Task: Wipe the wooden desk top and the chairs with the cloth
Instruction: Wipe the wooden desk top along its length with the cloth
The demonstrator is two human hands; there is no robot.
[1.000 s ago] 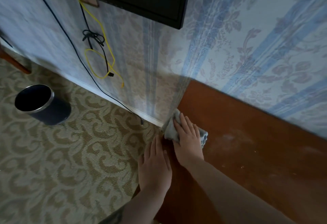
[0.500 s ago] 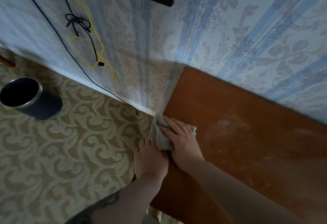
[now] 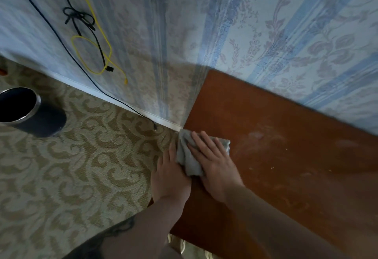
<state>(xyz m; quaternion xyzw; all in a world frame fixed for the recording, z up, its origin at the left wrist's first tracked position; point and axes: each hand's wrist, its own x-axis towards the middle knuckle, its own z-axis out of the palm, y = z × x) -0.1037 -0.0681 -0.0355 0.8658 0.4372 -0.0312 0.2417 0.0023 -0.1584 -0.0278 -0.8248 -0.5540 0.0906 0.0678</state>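
The cloth (image 3: 189, 156) is pressed flat by the right hand (image 3: 214, 161), fingers straight, at the bench (image 3: 286, 156) edge towards nine o'clock. The left hand (image 3: 169, 174), fingers extended, is held alongside (presumably to catch swept dust).

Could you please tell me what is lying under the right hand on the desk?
A grey cloth lies under the right hand, pressed flat at the wooden desk top's left edge. The desk surface beneath it is hidden.

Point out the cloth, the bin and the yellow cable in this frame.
cloth (image 3: 188, 160): head view, bare grey fold left of the fingers.
bin (image 3: 44, 121): head view, dark outer wall.
yellow cable (image 3: 86, 38): head view, top of the hanging loop.
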